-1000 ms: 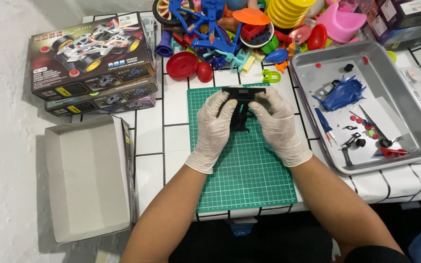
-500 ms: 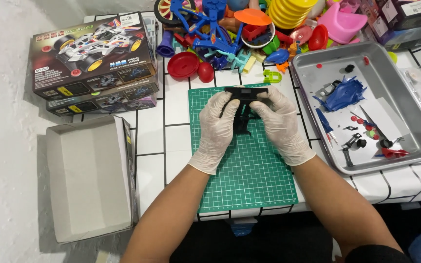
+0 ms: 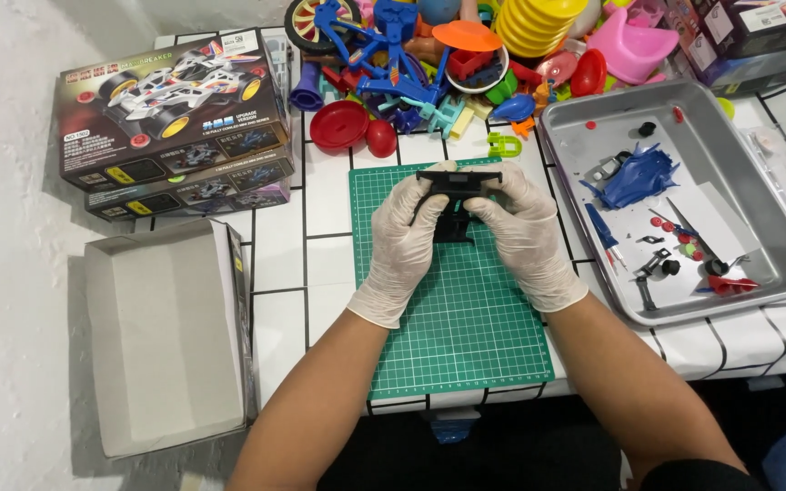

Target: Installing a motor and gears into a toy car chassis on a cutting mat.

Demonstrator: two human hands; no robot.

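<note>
While both gloved hands are working over the green cutting mat (image 3: 452, 318), the left hand (image 3: 404, 238) and the right hand (image 3: 520, 232) are gripping a black plastic chassis part (image 3: 457, 195) between them, thumbs and fingertips pinching its top bar from either side. It is hanging just above the upper half of the mat, though how much of it is tucked behind the palms is hard to make out.

Off to the right, a metal tray (image 3: 780, 245) is holding a blue car body shell (image 3: 639, 177), a blue-handled tool (image 3: 604, 232), a white sheet and a scatter of small red and black bits. To the left, an open cardboard box (image 3: 161, 341) is sitting bare inside, and beyond it two model car kit boxes (image 3: 175, 123) are lying stacked.

Along the far edge, a heap of bright plastic toys (image 3: 466, 55) is crowding the white tiled table (image 3: 325, 205), with a red bowl (image 3: 338, 123) just beside the mat's corner.
</note>
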